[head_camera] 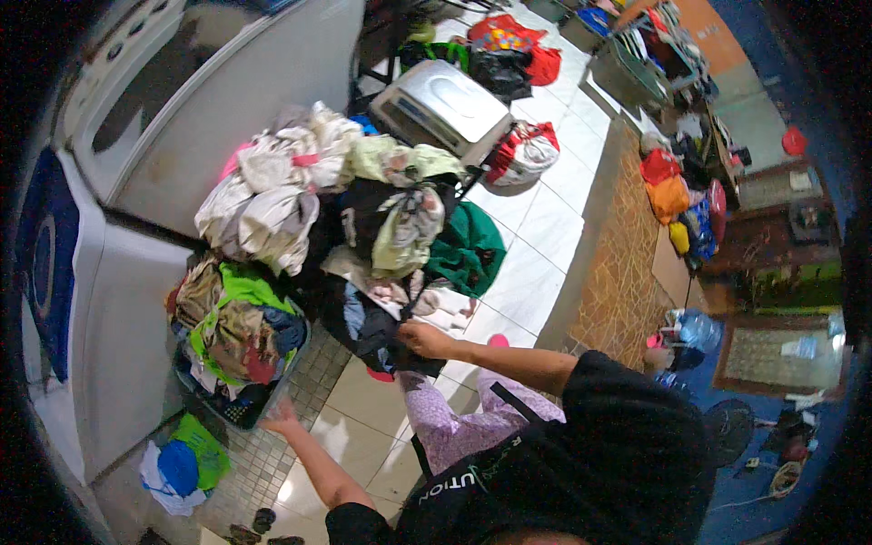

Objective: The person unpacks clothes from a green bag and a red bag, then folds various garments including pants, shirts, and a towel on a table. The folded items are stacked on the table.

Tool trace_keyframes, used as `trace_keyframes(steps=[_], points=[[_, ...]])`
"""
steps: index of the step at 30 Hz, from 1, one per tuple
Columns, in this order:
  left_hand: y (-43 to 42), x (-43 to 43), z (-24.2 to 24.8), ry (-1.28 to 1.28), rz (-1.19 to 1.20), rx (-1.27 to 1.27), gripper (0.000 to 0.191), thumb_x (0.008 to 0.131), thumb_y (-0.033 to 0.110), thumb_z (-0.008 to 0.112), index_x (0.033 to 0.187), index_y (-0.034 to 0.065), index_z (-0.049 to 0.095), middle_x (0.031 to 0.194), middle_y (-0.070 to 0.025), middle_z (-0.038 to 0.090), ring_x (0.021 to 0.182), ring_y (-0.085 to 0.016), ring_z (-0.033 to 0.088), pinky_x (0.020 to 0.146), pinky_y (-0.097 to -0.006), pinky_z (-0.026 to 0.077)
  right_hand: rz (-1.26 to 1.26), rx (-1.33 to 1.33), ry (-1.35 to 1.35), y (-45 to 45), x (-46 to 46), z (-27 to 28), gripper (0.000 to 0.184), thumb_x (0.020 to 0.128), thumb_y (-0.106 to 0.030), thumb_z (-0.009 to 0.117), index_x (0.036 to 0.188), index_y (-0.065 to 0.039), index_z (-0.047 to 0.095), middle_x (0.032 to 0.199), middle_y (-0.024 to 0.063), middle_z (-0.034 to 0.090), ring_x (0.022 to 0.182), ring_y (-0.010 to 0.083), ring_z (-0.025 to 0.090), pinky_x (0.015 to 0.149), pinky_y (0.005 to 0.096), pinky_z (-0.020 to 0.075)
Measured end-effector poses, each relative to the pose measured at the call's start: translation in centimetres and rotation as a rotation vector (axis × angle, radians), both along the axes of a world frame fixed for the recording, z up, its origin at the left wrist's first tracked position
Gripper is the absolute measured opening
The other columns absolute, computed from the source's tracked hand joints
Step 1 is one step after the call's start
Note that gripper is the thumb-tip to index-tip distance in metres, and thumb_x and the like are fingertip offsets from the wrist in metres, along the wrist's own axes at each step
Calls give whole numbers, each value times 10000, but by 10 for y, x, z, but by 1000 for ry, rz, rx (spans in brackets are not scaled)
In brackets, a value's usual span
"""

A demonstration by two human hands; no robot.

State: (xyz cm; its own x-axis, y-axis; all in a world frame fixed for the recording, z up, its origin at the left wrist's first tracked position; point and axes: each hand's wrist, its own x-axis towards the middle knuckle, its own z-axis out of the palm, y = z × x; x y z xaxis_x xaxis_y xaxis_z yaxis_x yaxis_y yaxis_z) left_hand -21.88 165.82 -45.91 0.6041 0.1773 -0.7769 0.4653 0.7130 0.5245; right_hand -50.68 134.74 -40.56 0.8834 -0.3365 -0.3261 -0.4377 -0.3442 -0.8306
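My left hand [281, 417], slightly blurred, is at the near corner of a dark plastic basket [300, 354]. Its fingers meet the rim, but I cannot tell whether they grip it. Camouflage-like and bright green cloth [255, 283] fills the basket, heaped above the rim. My right hand [426, 339] is closed on the edge of dark cloth [371, 330] in a heap before me. Pale yellow tied bundles [409, 225] lie on that heap, with a dark green cloth [470, 248] beside it. More whitish cloth bundles [272, 184] are piled against a grey appliance panel [238, 102].
A white-and-blue appliance [122, 306] borders the left side. Behind the heap stands a silver-topped box [449, 102], near a red-and-white bag [528, 153]. Green and blue bags [180, 466] lie at lower left, close to dark footwear [262, 521]. A patterned mat [613, 266] runs along the right.
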Motion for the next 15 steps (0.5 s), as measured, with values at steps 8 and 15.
trace_keyframes(steps=[8,15], points=[[-70,-265,-73,134,-580,100,523,895,451,366,1277,95,400,1283,-100,439,1153,-261,438,966,-509,353,-449,35,187,-105,-269,10,231,845,-187,530,964,-12,623,846,143,651,675,223,638,617,334,508],[-344,-508,34,-29,-2015,26,428,892,414,505,1198,115,512,1145,-64,588,952,-198,590,763,-337,472,-689,203,200,-180,-479,16,323,824,-266,563,959,20,630,812,167,663,652,241,648,623,360,520]])
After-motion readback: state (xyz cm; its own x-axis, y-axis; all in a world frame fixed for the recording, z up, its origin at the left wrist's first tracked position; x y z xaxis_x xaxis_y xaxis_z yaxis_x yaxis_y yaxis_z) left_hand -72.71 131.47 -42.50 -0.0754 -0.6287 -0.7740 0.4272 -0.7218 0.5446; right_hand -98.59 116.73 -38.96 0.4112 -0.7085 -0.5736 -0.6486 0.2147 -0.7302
